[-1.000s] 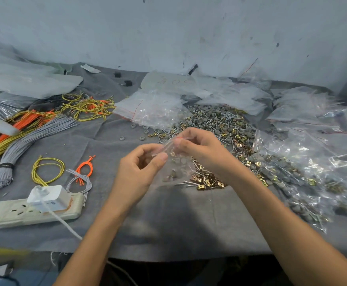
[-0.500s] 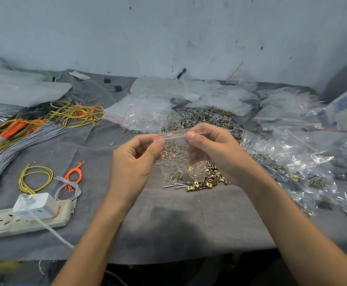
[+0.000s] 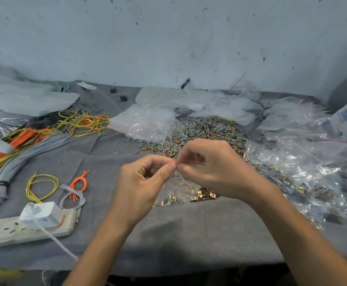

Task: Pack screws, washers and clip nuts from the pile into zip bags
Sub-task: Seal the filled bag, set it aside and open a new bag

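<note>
We see through one wide-angle camera worn on the person's head, facing forward and down across the table (image 3: 189, 234) to the wall (image 3: 168, 38) behind it (its far edge bows slightly). The left hand (image 3: 139, 182) and right hand (image 3: 216, 170) sit close to us, mid-frame.

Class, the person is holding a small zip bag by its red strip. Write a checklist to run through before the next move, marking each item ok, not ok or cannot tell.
1. Both hands hold the strip: ok. The left hand and right hand pinch the red zip strip.
2. Strip sealed end to end: cannot tell. Fingers cover part of it.
3. Zip bag holds screws, washers and clip nuts: cannot tell. It is blurred.
4. Filled bags lie to the right: ok.
5. Empty zip bags lie beside the pile: ok.
</note>
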### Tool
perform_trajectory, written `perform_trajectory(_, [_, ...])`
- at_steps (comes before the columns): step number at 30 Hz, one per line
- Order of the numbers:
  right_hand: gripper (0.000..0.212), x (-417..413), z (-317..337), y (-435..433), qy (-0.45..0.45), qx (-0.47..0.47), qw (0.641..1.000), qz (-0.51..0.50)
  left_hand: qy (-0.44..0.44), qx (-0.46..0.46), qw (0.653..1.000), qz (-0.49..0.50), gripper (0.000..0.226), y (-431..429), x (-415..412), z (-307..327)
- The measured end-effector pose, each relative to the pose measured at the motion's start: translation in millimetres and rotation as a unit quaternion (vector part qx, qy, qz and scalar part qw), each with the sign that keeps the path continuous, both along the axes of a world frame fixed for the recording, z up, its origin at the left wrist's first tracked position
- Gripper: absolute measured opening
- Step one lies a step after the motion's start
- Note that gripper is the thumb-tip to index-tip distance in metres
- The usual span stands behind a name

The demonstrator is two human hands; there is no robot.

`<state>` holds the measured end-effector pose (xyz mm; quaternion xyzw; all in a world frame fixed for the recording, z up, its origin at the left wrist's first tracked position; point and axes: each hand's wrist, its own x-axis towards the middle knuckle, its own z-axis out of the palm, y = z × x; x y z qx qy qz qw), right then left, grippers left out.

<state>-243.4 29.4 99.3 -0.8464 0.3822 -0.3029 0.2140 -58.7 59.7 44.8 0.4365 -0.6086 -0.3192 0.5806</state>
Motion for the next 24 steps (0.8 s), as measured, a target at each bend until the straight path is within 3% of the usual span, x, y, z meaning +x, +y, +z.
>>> perform_trajectory(10, [0.008,5,7,9,-0.002,-0.043,0.999,0.005,0.029,0.025,0.998,-0.051,0.01,10,5,11])
perform_trajectory(24, [0.004,-15,5,12,-0.081,-0.062,0.995,-0.018,0.007,-0.013,1.0,-0.011,0.008,19,7,28])
